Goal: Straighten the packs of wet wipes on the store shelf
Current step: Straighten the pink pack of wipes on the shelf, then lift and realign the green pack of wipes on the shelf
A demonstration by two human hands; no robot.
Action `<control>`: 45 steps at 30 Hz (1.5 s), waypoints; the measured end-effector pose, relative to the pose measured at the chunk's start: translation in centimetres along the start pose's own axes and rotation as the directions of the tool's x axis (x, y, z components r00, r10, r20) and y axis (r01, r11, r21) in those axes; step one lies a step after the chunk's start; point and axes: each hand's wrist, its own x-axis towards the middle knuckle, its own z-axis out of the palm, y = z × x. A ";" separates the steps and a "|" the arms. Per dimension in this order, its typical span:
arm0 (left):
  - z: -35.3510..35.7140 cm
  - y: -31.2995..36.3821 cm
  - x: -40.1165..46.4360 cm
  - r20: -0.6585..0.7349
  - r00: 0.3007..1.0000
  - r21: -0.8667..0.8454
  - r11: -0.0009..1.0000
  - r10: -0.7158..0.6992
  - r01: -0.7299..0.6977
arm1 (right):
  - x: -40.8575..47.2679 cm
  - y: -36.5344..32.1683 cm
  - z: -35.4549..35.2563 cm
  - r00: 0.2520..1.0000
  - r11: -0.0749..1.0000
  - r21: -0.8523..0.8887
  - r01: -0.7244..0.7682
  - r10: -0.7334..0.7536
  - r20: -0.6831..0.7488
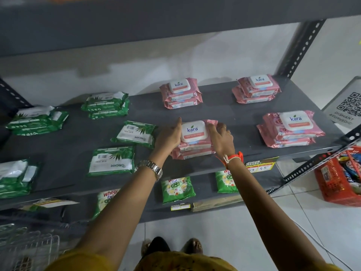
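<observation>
From the head camera I look down at a dark grey metal shelf (224, 112) with slotted angle posts. My left hand (169, 136) presses flat against the left side of a stack of pink Kara wet-wipe packs with a white flip lid (193, 139), near the front edge of the shelf, around its middle. My right hand (221, 136) closes over the stack's right side, fingers curled onto the crinkled end of the top pack. So both grips are on this one stack, squeezing it between them, neither fully closed around it. A silver metal watch (151, 169) sits on my left wrist; an orange and white thread band (233, 157) is tied on my right.

Three more pink stacks lie on the shelf: one far behind my hands (180, 93), one at the far right (256, 89), one near right (291, 129). To the left lie green Origami wipe packs: a stack at the far centre-left (106, 104), a stack at the far left (37, 121), a tilted single pack just left of my left hand (135, 133), another single pack nearer the front (111, 161), and a stack at the near left edge (16, 178).

On the lower shelf lie green detergent pouches (176, 189). A red plastic basket (340, 178) stands on the tiled floor at right.
</observation>
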 end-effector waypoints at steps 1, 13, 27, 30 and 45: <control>-0.2 0.0 -0.1 -0.002 0.998 0.071 0.996 0.056 -0.056 | 0.0 0.1 0.0 1.000 0.998 -0.058 0.005 -0.005 0.001; -9.1 -13.9 -7.4 -0.641 0.705 0.256 0.950 0.303 -0.176 | -2.6 -9.1 7.6 0.814 0.683 -0.500 0.532 -0.576 0.080; -11.7 -27.9 -10.6 -0.329 0.933 0.490 0.871 0.148 0.034 | -2.4 -15.1 16.1 0.849 0.512 -0.713 0.479 -0.063 0.525; -11.5 -28.2 -10.2 -0.331 0.935 0.483 0.874 0.131 0.048 | -3.1 -15.5 15.3 0.869 0.559 -0.675 0.482 -0.207 0.449; -11.4 -28.5 -10.5 -0.331 0.923 0.409 0.911 0.195 -0.046 | -9.4 -12.9 19.7 0.682 0.519 -0.472 0.712 -0.350 0.642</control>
